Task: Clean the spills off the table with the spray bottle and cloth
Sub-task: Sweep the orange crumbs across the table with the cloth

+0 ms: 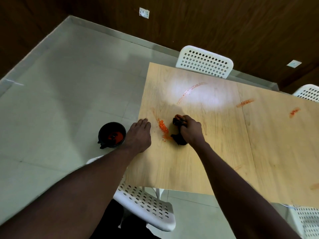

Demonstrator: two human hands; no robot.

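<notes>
Orange crumbs (163, 129) lay heaped near the left edge of the wooden tabletop (215, 152). With three orange smears (191, 89) unwiped farther off and to the right, and no spray bottle in view, the job looked well short of done. The right hand (191, 129) had its fingers (185, 121) curled tight round the dark cloth (179, 140), which was pressed down just right of the crumbs, while the left hand (139, 135) rested at the edge, fingers loosely straight, holding nothing.

A dining room, or perhaps a canteen, is suggested: a pale wooden table (233, 135) is ringed by white perforated chairs (204, 62), set on a tiled floor (69, 75) beside dark wood-panelled walls (224, 23) fitted with sockets (144, 12).
</notes>
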